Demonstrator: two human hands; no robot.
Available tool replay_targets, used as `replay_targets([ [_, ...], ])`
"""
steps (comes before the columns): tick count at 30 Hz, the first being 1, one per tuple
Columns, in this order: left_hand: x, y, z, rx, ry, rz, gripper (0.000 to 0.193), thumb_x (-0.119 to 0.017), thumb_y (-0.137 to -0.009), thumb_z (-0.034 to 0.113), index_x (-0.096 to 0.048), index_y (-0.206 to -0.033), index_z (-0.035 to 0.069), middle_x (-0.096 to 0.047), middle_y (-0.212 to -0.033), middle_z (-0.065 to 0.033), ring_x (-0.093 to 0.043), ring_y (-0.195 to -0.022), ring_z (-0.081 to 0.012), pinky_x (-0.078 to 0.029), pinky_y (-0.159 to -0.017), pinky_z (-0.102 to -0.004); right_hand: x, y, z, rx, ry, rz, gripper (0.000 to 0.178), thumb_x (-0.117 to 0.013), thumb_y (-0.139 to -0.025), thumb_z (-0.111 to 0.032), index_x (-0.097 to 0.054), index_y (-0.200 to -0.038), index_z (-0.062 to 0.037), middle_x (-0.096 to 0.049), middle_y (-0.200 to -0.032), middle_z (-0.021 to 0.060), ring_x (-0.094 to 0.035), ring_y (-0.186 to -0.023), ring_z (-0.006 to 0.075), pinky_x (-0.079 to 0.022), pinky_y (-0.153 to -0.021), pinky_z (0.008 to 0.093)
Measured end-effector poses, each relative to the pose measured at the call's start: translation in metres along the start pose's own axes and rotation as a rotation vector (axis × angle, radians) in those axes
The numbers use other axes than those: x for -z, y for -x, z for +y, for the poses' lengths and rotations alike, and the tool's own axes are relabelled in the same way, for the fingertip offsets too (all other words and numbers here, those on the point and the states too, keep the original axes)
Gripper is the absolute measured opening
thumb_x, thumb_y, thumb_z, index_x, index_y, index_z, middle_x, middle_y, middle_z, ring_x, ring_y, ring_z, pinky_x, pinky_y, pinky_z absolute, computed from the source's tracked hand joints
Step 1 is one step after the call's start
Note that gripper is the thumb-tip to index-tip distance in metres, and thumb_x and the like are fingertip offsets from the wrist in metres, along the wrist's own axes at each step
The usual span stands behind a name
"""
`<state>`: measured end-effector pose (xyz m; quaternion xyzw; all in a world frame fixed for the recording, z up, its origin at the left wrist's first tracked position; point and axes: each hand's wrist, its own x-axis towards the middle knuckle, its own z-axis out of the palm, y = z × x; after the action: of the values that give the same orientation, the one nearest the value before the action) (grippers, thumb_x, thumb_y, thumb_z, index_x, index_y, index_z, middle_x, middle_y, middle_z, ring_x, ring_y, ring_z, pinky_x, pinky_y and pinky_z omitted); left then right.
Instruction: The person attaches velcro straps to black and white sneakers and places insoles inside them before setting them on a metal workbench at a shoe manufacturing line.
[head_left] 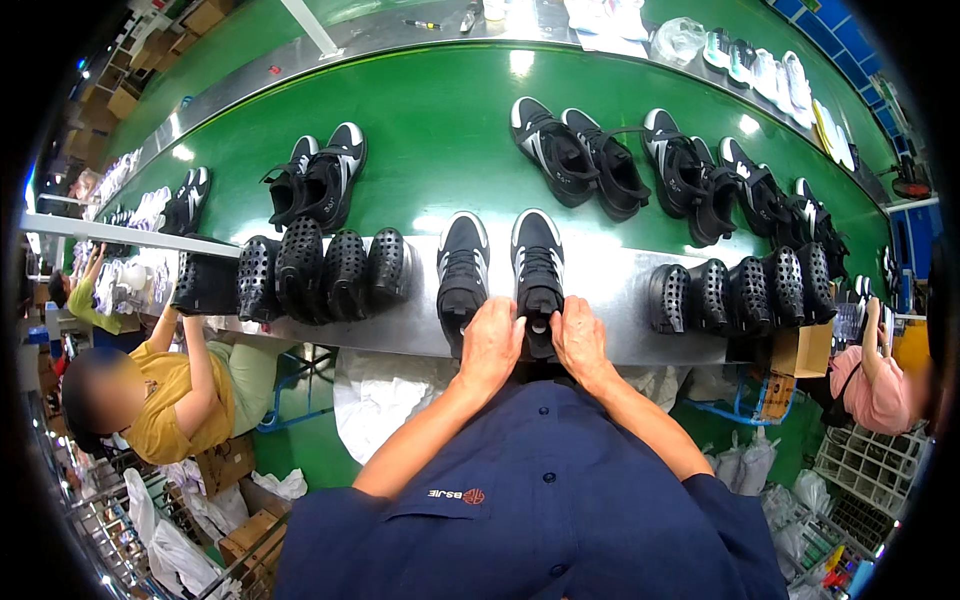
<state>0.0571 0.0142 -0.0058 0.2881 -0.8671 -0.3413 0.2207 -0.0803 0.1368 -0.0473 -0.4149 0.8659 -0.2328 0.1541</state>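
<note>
A pair of black sneakers with white toe edges lies in front of me on the metal ledge, toes pointing away. My left hand has its fingers closed on the left side of the heel collar of the right-hand sneaker. On the other side of that collar, my right hand pinches the edge. The shoe's opening shows between the two hands. The left-hand sneaker stands just beside it, its heel close to my left hand.
Black perforated shoe-shaped forms stand in rows at left and right. More black sneakers rest on the green belt. One person works at the left, another at the right. A white bag hangs below the ledge.
</note>
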Motion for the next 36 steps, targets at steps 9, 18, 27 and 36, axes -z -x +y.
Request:
replay_targets([
  [9, 0.060, 0.042, 0.000, -0.030, -0.357, -0.098, 0.024, -0.073, -0.082, 0.002, -0.062, -0.102, 0.003, -0.061, -0.099, -0.0161, -0.060, -0.098, -0.0378, -0.053, -0.081, -0.0448, 0.000, -0.004, -0.006, -0.018, -0.003, 0.011, 0.026, -0.068, -0.095, -0.015, -0.051, -0.109, -0.0015, -0.060, -0.103, 0.0231, -0.067, -0.078, 0.0477, -0.056, -0.068, 0.0564],
  [18, 0.034, 0.032, -0.003, 0.104, -0.167, -0.385, 0.054, -0.069, -0.083, 0.000, -0.056, -0.135, 0.007, -0.062, -0.105, -0.0219, -0.059, -0.106, -0.0418, -0.052, -0.093, -0.0499, -0.005, -0.014, -0.021, 0.083, -0.028, -0.034, 0.025, -0.067, -0.094, -0.015, -0.053, -0.107, 0.0001, -0.060, -0.102, 0.0241, -0.065, -0.083, 0.0486, -0.054, -0.069, 0.0571],
  [27, 0.015, -0.033, 0.010, 0.057, -0.499, -0.527, 0.042, -0.084, -0.081, 0.039, -0.072, -0.107, 0.007, -0.073, -0.089, -0.0168, -0.071, -0.092, -0.0373, -0.059, -0.075, -0.0478, 0.086, -0.018, 0.025, -0.203, -0.460, -0.077, 0.042, -0.076, -0.092, -0.021, -0.065, -0.124, 0.0035, -0.072, -0.102, 0.0153, -0.068, -0.087, 0.0205, -0.057, -0.079, 0.0344],
  [36, 0.074, -0.205, -0.125, 0.059, -0.648, -0.514, 0.058, -0.088, -0.075, 0.032, -0.069, -0.126, 0.013, -0.072, -0.112, -0.0206, -0.065, -0.112, -0.0411, -0.056, -0.093, -0.0497, 0.142, 0.033, 0.068, -0.530, -0.763, 0.074, 0.031, -0.071, -0.098, -0.017, -0.067, -0.120, 0.0049, -0.072, -0.097, 0.0088, -0.071, -0.082, 0.0149, -0.059, -0.068, 0.0298],
])
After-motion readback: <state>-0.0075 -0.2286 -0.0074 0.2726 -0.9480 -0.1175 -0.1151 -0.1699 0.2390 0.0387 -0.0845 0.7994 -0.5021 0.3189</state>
